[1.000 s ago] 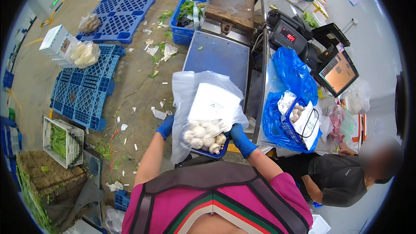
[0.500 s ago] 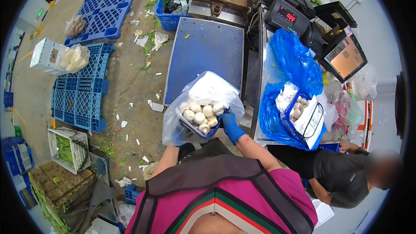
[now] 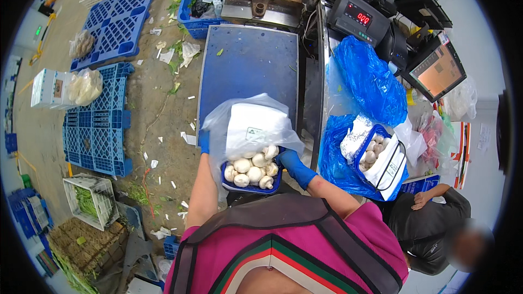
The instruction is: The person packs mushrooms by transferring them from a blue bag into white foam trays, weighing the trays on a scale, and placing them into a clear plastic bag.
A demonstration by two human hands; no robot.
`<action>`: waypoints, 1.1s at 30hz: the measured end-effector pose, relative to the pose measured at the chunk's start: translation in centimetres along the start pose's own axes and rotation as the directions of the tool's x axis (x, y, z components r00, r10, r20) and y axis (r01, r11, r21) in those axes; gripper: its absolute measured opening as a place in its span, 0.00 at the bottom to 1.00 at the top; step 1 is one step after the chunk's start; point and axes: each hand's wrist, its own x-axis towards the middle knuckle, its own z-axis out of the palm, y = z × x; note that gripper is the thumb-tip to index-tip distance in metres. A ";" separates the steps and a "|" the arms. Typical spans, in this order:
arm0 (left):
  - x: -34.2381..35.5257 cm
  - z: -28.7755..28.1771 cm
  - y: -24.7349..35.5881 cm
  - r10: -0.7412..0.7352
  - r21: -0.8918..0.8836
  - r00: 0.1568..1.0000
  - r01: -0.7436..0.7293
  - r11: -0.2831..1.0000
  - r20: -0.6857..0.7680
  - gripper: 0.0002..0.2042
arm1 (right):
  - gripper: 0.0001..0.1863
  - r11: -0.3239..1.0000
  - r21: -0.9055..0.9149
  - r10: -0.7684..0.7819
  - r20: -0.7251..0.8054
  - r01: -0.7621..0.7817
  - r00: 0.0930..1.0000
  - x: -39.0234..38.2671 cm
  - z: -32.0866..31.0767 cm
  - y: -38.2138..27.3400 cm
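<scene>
Left hand: blue-gloved left hand [image 3: 204,142] clamps the left edge of the clear plastic bag [image 3: 248,125], fingers closed on the film.
Right hand: gloved right hand [image 3: 287,160] is wrapped shut around the right rim of the blue punnet [image 3: 251,186], at 3 o'clock of it.
Punnet: heaped with white mushrooms [image 3: 251,164], sitting in the mouth of the bag, held just above the near end of the blue scale platform [image 3: 248,65].
Bag: drapes up and over the mushrooms toward 12 o'clock.
Right side: a second punnet of mushrooms [image 3: 376,153] rests at 3 o'clock on a blue plastic liner [image 3: 366,84].
Top right: scale readout [image 3: 358,17] at 1 o'clock.
Co-worker: a person in a dark shirt [image 3: 430,228] at 4 o'clock.
Floor: blue pallets [image 3: 98,125] at 9 o'clock.
</scene>
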 end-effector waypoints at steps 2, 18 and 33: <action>-1.1 0.4 -0.3 -0.001 0.005 1.000 0.001 1.000 -0.023 0.17 | 0.12 0.996 0.086 0.015 -0.014 -0.014 1.000 0.3 0.4 0.3; -11.5 4.8 -8.5 -0.020 -0.012 0.957 0.017 1.000 -0.289 0.14 | 0.12 0.924 0.358 0.151 -0.022 -0.133 0.988 0.8 -0.4 0.3; -15.6 4.7 -9.5 0.355 0.712 0.915 -0.119 0.693 -0.192 0.17 | 0.22 0.852 0.507 0.189 -0.065 -0.131 0.980 7.4 1.2 3.4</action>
